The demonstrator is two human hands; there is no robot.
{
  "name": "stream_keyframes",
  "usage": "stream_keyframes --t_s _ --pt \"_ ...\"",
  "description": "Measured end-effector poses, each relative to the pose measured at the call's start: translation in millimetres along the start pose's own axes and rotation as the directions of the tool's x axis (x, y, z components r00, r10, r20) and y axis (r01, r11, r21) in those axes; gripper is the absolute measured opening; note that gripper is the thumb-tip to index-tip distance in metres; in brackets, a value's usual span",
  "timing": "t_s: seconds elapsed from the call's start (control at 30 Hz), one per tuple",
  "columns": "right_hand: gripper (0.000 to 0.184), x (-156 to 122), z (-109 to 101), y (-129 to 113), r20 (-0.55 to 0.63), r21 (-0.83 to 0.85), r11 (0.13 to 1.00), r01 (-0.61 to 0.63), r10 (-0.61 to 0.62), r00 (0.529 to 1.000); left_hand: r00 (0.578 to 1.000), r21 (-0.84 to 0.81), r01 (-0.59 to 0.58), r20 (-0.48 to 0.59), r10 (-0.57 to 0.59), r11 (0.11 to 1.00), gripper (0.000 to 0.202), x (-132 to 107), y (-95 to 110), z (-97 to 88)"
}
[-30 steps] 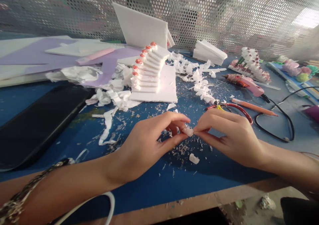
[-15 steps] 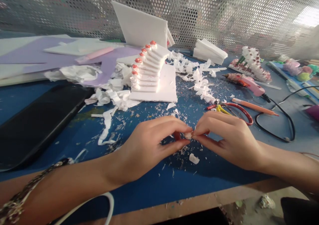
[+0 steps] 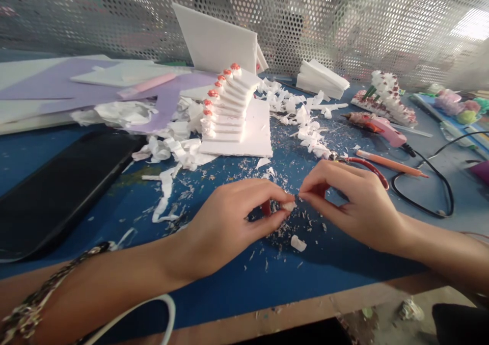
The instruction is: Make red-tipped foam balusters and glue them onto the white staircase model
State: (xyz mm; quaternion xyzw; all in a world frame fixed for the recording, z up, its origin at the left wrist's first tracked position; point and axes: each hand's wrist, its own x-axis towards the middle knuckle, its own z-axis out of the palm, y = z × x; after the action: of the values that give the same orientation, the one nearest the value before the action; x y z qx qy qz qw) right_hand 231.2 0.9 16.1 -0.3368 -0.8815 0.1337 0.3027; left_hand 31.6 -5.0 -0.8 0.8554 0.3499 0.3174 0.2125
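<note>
My left hand point(image 3: 244, 212) pinches a small whitish piece of foam point(image 3: 289, 206) between thumb and fingertips, just above the blue tabletop. Close to its right, my right hand point(image 3: 351, 207) has thumb and forefinger pressed together, a short gap away from the piece; anything between those tips is too small to make out. A white foam scrap point(image 3: 298, 243) lies below the hands, among fine crumbs. Behind them, a model of fanned white foam steps point(image 3: 233, 113) with red-topped white bits along its left edge rises from a white foam base point(image 3: 260, 131).
A black phone point(image 3: 64, 192) lies at left, near crumpled white paper point(image 3: 122, 113) and purple sheets point(image 3: 42, 80). Right of the steps are white shreds point(image 3: 305, 123), a pink glue gun point(image 3: 385, 128) with a black cord, red-handled pliers point(image 3: 376, 171) and an orange pen point(image 3: 393, 164).
My right hand has drawn slightly up and right, so its fingertips no longer touch the small white piece. My left hand still holds it in nearly the same place.
</note>
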Motion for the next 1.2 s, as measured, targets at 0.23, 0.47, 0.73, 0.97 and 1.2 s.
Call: stream_keyframes --t_s 0.23,0.47,0.73,0.97,1.2 --pt "0.009 -1.1 -1.7 -2.6 0.029 0.029 0.999 0.019 -0.02 0.999 0.996 -0.009 0.073 -0.045 -0.074 0.997 0.021 -0.8 -0.2 1.4" --pt "0.009 0.3 0.6 -2.2 0.086 0.142 0.99 0.022 -0.035 0.996 1.0 -0.032 0.018 -0.024 -0.019 0.999 0.019 -1.7 -2.5 1.4" --pt "0.008 -0.3 0.4 -1.1 0.122 0.182 0.983 -0.026 0.003 0.993 1.0 -0.054 -0.005 0.001 0.005 0.999 0.017 -2.5 -2.3 2.1" --pt "0.01 1.2 -2.0 -2.9 0.146 0.203 0.977 -0.07 0.04 0.988 0.999 -0.084 -0.043 0.007 0.044 0.996 0.023 -3.7 -6.2 3.2" --pt "0.015 1.9 -6.5 -3.3 0.112 0.15 0.976 -0.158 0.143 0.983 1.0 -0.053 -0.012 0.026 0.013 0.999 0.023 -3.2 -3.6 2.1"
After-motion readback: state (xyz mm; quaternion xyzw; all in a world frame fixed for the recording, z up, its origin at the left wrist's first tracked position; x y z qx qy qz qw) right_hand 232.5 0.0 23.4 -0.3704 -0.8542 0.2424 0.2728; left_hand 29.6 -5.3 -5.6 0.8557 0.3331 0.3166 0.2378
